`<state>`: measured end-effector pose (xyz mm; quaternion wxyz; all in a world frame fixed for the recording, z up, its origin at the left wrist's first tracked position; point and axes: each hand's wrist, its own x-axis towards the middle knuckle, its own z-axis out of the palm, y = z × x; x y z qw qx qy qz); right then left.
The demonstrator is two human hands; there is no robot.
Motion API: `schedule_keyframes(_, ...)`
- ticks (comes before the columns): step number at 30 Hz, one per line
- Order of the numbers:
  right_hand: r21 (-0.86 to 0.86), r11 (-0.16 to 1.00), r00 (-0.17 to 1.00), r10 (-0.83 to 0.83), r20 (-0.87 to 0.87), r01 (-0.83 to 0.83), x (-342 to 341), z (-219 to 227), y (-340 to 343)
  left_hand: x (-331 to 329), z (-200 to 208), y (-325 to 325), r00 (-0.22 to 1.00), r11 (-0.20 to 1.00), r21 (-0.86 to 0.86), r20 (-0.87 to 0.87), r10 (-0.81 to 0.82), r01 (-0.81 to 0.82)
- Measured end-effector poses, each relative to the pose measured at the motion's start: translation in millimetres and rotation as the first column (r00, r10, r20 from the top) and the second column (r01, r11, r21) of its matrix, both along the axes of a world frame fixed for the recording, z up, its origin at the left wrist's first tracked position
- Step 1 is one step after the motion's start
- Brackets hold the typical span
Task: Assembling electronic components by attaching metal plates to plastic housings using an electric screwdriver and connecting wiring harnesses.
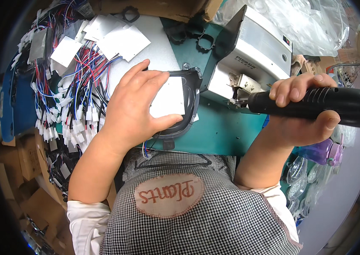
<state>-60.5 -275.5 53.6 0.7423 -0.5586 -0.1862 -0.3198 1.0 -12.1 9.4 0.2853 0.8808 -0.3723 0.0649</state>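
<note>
Head view first, the only one we have: our left hand (135,106) lies flat over a white square sheet (169,97) seated in a black plastic frame (190,102), fingers spread and pressing down, thumb hooked at the frame's lower edge, not closed around anything. Our right hand (305,112) has its grip clamped around a black power screwdriver (316,106), held level, its tip at the metal bracket of a grey machine (252,51) just beside the frame. Frame and sheet rest on the green desk (226,131).

Risks, as we judge them: the tip sits near our left fingertips, so a slip off the bracket could catch them or scratch the sheet. The sheet seems held only by pressure from the palm; easing off could let it slide out of the frame. Bundles of red, blue and white wires (73,97) lie just left of the wrist and could snag a sleeve or be dragged under the frame.
</note>
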Motion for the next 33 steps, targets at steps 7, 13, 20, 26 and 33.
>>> schedule_keyframes(7, -0.037, 0.962, 0.963, 0.271, 0.007, -0.27, 3, 3, 25, 1, 13, 16, 0.998, 0.997, 0.063, -0.048, -0.032, 0.035)
schedule_keyframes(13, -0.086, 0.884, 0.878, 0.466, 0.106, -0.459, 26, 7, 58, 4, 11, 34, 0.956, 0.999, 0.021, -0.292, -0.021, 0.029)
schedule_keyframes(20, -0.105, 0.882, 0.859, 0.472, 0.199, -0.46, 48, 0, 105, 3, 2, 35, 0.962, 1.0, -0.017, -0.274, 0.008, -0.013)
schedule_keyframes(26, -0.119, 0.907, 0.907, 0.414, 0.075, -0.404, 50, -4, 116, 7, 1, 35, 0.967, 1.0, -0.021, -0.255, -0.004, -0.002)
schedule_keyframes(33, -0.219, 0.889, 0.907, 0.419, 0.04, -0.401, 53, -3, 119, 7, -1, 36, 0.957, 0.999, -0.042, -0.291, 0.007, -0.02)
